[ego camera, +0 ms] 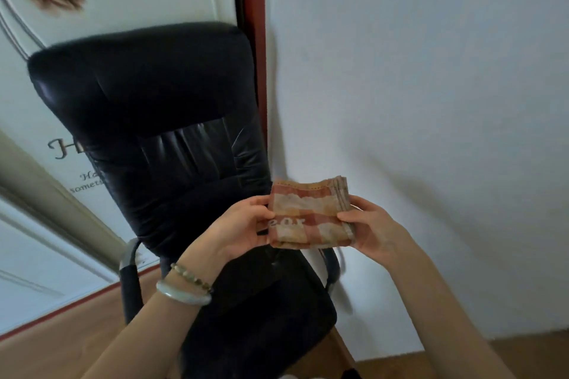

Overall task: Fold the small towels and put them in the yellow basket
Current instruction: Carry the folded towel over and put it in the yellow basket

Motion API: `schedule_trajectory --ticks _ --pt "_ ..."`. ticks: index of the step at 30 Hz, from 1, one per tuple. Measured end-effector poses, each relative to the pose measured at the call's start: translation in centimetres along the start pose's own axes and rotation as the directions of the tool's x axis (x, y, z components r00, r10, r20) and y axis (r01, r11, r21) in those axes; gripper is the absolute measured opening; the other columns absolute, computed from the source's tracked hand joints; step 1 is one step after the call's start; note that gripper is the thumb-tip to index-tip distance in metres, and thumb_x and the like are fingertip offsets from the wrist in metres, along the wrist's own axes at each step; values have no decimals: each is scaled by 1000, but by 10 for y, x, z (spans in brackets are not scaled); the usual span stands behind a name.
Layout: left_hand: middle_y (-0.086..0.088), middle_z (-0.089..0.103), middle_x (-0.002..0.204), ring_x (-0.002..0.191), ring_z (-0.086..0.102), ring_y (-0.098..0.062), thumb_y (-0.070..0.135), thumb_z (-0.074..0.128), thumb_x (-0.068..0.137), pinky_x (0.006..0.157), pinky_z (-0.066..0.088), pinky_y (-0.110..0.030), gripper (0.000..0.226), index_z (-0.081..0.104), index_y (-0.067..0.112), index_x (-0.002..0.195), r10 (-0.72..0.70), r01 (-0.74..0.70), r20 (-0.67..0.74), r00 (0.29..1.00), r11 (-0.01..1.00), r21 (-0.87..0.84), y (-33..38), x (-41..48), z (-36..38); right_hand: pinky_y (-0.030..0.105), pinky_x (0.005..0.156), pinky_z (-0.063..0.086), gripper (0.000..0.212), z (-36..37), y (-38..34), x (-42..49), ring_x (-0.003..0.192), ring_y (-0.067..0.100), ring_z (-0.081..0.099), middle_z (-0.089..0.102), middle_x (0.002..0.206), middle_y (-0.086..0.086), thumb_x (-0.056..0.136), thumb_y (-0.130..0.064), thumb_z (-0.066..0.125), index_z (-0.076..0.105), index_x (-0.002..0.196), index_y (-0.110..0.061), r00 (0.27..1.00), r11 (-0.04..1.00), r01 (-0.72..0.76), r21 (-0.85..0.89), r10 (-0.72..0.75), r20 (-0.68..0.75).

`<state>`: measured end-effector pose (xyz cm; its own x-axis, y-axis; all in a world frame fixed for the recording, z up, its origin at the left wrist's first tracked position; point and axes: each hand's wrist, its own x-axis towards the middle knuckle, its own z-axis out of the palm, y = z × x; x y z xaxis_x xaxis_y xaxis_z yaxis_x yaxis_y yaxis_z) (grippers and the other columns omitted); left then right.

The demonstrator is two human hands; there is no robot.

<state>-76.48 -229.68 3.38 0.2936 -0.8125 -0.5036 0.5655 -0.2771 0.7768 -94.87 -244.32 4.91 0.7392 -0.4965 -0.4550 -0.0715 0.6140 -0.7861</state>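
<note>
You're holding the towel [311, 215] up in the air between both hands. Left hand [243, 224] grips its left edge, thumb on top, fingers curled under. Right hand [372, 224] pinches the right edge, thumb on top. The towel is folded into a small thick square with checks in rust red, orange and cream. Pale letters "ear" sit beside your left thumb, and the stacked layer edges show on the right-hand side. Black chair [147, 120] is just beyond your hands. Two bracelets [184, 289] on your left wrist.
</note>
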Motion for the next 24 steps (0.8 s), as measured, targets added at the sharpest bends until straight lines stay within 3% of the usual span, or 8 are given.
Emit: schedule_trajectory --ticks 4,7,10,11,14,18,24 --pt "-21 60 119 100 59 -30 -7 44 86 88 51 -48 41 56 5 123 -9 2 148 989 999 53 15 -7 17 40 58 56 41 1 -3 -40 77 30 69 68 98 16 75 11 53 59 113 -2 990 993 106 43 -102 -93" --pt "-27 55 128 106 56 -34 -6 46 86 97 44 -57 42 54 4 126 -38 8 263 964 993 116 20 -11 32 41 62 57 50 -1 3 -71 80 30 68 67 101 16 65 6 59 61 115 -1 970 981 179 78 -163 -179" --pt "-25 60 116 85 66 -27 -6 47 86 69 59 -44 44 50 4 129 -79 23 356 931 987 159 18 -15 51 39 64 56 57 -8 12 -103 84 30 67 64 109 18 63 4 62 59 120 -1 938 966 239 101 -203 -283" --pt "-26 60 118 85 66 -28 -5 49 85 67 59 -41 46 50 4 130 -97 30 387 917 984 176 16 -15 58 39 66 56 58 -10 16 -114 87 31 67 64 112 18 63 4 63 59 120 -1 926 959 258 113 -213 -311" --pt "-25 58 124 104 57 -34 -4 54 80 88 51 -49 50 51 6 129 -160 48 457 875 968 247 4 -17 85 42 73 56 54 -21 29 -153 96 34 64 62 118 20 66 8 63 59 120 -3 886 938 320 134 -246 -393" --pt "-14 68 102 86 64 -25 -8 50 82 73 56 -37 45 55 6 125 -248 57 555 794 940 338 -17 -28 139 41 68 57 46 -37 48 -220 88 31 67 67 106 18 73 11 55 60 117 -2 808 892 427 149 -303 -506" --pt "-19 63 115 95 62 -28 -6 51 83 83 53 -43 45 54 7 126 -400 7 676 619 863 505 -77 -65 240 46 74 57 54 -64 92 -335 88 31 68 67 107 19 63 5 62 61 116 -2 628 790 597 141 -350 -695"
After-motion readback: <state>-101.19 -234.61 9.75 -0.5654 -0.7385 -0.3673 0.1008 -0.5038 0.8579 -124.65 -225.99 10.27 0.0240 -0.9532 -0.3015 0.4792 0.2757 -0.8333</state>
